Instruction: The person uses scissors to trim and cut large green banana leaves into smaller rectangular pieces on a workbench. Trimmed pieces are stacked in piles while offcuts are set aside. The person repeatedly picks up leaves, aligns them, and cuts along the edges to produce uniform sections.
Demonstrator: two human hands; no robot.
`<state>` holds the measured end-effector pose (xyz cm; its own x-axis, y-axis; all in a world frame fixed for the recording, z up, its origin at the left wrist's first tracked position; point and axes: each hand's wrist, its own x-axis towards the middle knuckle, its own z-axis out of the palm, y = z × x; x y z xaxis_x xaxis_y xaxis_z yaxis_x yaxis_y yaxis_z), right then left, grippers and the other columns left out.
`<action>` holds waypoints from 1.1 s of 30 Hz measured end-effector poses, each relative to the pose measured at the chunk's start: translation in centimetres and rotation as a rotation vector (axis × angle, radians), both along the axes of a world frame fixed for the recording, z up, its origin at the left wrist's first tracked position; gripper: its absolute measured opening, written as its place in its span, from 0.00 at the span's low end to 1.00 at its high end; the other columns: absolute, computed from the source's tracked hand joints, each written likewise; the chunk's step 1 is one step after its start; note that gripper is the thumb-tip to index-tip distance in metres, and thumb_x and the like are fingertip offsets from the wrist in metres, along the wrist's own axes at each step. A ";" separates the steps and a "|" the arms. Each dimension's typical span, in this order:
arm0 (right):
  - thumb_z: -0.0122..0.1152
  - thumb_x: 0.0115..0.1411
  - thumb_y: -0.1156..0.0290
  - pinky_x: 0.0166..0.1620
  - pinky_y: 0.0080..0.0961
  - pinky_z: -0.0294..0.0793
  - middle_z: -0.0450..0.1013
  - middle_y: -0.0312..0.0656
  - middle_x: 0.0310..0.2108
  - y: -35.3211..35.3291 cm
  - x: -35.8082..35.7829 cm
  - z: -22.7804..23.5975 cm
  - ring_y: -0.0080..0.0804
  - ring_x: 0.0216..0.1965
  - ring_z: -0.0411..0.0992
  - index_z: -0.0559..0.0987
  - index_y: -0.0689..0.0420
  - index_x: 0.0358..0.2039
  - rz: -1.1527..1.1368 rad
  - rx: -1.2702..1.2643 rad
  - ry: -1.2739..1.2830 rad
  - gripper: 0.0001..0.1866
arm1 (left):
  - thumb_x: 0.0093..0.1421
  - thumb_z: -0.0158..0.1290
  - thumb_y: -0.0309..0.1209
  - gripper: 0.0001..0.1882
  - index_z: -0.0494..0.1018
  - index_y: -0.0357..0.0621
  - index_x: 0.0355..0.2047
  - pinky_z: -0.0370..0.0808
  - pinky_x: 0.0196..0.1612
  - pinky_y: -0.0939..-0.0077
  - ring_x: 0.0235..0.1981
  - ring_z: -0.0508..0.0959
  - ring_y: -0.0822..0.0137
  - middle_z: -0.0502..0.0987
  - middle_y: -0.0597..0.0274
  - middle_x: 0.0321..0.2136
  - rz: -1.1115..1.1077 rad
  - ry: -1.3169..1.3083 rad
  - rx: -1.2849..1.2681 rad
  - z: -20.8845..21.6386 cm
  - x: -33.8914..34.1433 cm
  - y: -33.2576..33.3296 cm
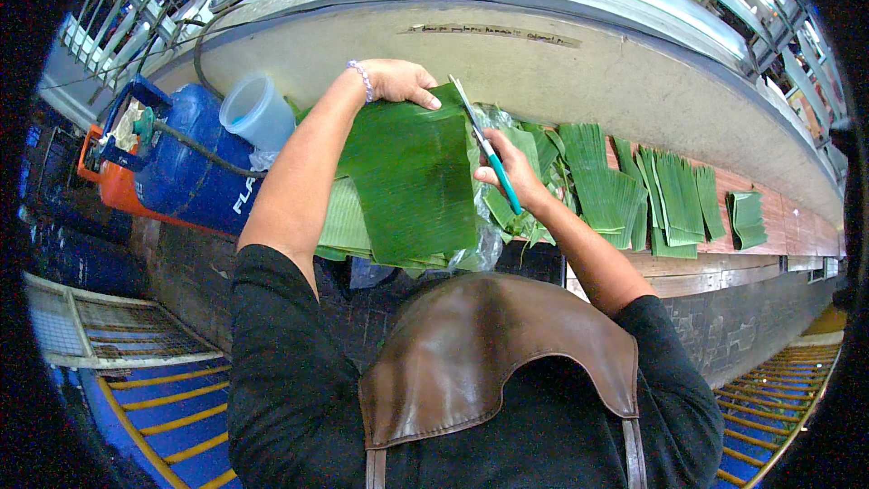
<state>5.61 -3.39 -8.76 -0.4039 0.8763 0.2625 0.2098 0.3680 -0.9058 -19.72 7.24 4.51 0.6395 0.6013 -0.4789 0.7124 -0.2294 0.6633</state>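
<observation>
My left hand [405, 83], with a beaded bracelet at the wrist, pinches the top edge of a large green banana leaf piece [412, 181]. The leaf hangs down broad and flat in front of me. In my right hand [511, 167] is a pair of scissors [497, 163] with teal handles. Their blades point up and lie along the leaf's right edge, near its top corner. Behind the held leaf, paler leaf pieces [344, 222] show at its lower left. Leaf scraps and clear plastic [489, 244] lie just right of it.
Several stacks of cut banana leaves [593, 181] lie along a wooden bench [806, 226] to the right, against a low wall [634, 72]. At left stand a blue gas cylinder [186, 158] with a hose and a translucent plastic tub [258, 109]. Yellow railings [167, 407] flank me below.
</observation>
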 end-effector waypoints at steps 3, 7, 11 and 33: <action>0.70 0.47 0.46 0.38 0.30 0.71 0.70 0.42 0.29 0.0 -0.1 0.3 0.31 0.33 0.70 0.66 0.60 0.54 -0.014 0.026 0.000 0.41 | 0.60 0.54 0.40 0.18 0.75 0.35 0.38 0.74 0.32 0.75 0.27 0.75 0.75 0.79 0.66 0.28 -0.002 0.008 -0.053 -0.2 0.4 0.2; 0.70 0.47 0.46 0.38 0.29 0.71 0.70 0.42 0.30 -0.2 -0.6 0.4 0.30 0.33 0.69 0.67 0.60 0.53 -0.036 0.064 0.038 0.41 | 0.61 0.54 0.40 0.17 0.75 0.35 0.38 0.73 0.32 0.76 0.27 0.74 0.76 0.79 0.67 0.28 0.039 -0.050 -0.155 -0.8 0.8 0.4; 0.67 0.49 0.43 0.37 0.23 0.69 0.69 0.37 0.32 -0.5 -0.4 -0.5 0.26 0.32 0.67 0.70 0.62 0.49 -0.051 -0.046 0.061 0.38 | 0.60 0.55 0.39 0.16 0.75 0.35 0.37 0.73 0.33 0.73 0.28 0.75 0.74 0.79 0.66 0.28 -0.012 -0.024 -0.004 -1.2 0.8 0.5; 0.61 0.51 0.64 0.47 0.45 0.71 0.65 0.53 0.49 1.4 10.8 -14.7 0.51 0.51 0.65 0.64 0.53 0.57 -0.520 -0.079 -1.058 0.32 | 0.43 0.45 0.13 0.23 0.83 0.52 0.30 0.68 0.51 0.68 0.45 0.72 0.58 0.75 0.58 0.38 0.522 -0.243 1.120 1.7 -8.1 -20.6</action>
